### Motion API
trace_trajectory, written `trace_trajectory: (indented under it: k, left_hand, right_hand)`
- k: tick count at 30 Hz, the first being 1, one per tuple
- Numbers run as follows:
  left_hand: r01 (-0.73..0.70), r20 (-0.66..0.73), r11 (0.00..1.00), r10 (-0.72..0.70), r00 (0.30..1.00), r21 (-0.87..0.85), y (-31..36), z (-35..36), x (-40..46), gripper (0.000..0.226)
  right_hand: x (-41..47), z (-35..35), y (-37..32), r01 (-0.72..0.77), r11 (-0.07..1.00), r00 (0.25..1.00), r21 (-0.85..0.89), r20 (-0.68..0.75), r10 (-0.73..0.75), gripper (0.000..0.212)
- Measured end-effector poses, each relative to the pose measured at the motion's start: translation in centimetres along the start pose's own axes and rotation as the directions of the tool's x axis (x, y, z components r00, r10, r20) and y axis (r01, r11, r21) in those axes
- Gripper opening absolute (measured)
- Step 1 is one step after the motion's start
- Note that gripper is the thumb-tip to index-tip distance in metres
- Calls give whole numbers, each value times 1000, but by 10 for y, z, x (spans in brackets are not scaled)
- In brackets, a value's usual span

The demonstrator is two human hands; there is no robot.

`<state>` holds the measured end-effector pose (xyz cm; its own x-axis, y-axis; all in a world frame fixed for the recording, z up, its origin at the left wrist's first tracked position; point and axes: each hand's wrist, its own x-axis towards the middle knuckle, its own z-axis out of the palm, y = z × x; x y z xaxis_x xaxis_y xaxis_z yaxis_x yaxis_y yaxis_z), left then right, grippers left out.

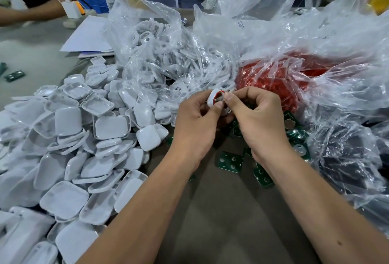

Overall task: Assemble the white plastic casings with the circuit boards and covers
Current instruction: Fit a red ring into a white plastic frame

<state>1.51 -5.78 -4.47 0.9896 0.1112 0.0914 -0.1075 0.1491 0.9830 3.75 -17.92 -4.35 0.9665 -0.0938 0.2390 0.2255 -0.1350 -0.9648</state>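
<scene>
Two hands (196, 125), three clear bags (168, 38), heaped uncountable covers (109, 126)

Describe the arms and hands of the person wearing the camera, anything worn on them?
Both forearms are bare right down to the bottom edge of the picture, with no sleeves showing. The left hand and right hand wear no gloves, and no rings, watch or wristband are visible. The fingernails are short and plain.

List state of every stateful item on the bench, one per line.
white casing: held up between both hands, red part inside
left hand: grips the casing
right hand: pinches at the casing's opening
white covers: loose heap on table
circuit boards: loose, flat on table
red-parts bag: open
white-parts bag: open
</scene>
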Motion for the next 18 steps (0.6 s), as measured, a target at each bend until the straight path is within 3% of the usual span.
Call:
trace_trajectory:
  k: [9,13,18]
  left_hand:
    - [-25,108,998,18,994,62,2,-10,4,20]
    - [-129,130,957,98,987,260,1,-11,6,23]
    - [-28,108,958,-3,994,284,6,-24,10,23]
  right_hand:
    - [7,-8,2,-70,991,996,116,62,63,9]
    - [7,-11,1,105,994,991,-40,81,-102,21]
    - [6,-18,-4,277,935,937,-220,277,-212,21]
